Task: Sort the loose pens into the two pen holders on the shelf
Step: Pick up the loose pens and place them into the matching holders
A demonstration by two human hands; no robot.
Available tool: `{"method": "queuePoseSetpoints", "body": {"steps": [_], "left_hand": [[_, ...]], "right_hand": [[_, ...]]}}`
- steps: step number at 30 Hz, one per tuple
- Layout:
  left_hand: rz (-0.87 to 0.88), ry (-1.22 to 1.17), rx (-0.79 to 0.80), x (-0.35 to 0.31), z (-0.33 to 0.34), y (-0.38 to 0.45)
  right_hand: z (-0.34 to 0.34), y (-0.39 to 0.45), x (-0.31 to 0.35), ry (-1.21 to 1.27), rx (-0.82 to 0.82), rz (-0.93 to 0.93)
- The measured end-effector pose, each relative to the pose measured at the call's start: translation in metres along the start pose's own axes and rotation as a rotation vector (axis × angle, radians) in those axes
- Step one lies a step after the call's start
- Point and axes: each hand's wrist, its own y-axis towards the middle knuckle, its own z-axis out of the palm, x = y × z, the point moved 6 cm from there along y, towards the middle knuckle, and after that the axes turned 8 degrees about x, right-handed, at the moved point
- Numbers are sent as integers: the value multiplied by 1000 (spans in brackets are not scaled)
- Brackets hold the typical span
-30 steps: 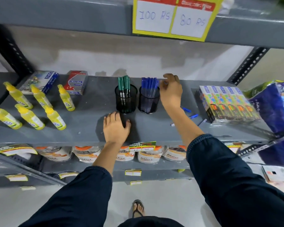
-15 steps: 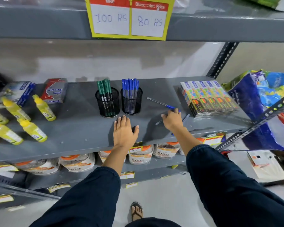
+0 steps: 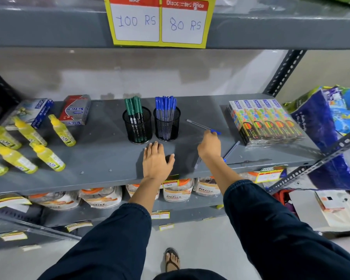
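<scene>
Since the earlier frame the right hand (image 3: 209, 144) has shifted little; fingertips pinch the blue-capped pen (image 3: 203, 126) lying toward the shelf (image 3: 101, 158) back. Another loose pen (image 3: 231, 150) lies near the front edge. Left holder (image 3: 137, 125) carries green pens, right holder (image 3: 167, 123) blue. Left hand (image 3: 157, 160) rests flat, fingers together, before them.
</scene>
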Motion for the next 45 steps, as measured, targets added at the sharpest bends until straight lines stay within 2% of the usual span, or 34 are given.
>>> {"method": "queuePoseSetpoints", "body": {"steps": [6,11,13,16,23,31,34,40,45], "left_hand": [[-4,-22,-11,0,1,-2],[23,-30,-45,0,2,-4],[17,-28,-62,0,2,-4],[14,-28,-65,1,1,-3],[7,-50,-74,1,1,-3],[-2,-70,-70,1,2,-2],[2,-72,-78,1,2,-1],[25,-76,-96,3,2,-2],[19,-46,-48,3,2,1]], "right_hand": [[-41,7,34,328,-139,-78],[-97,9,96,637,-329,-370],[-109,4,115,648,-428,-506],[-102,8,132,576,-446,-593],[-51,29,135,290,-182,-497],[-29,37,132,136,-65,-439],[-33,33,131,148,-77,-435],[-61,22,104,239,-226,-382],[-53,5,41,120,-150,-282]]}}
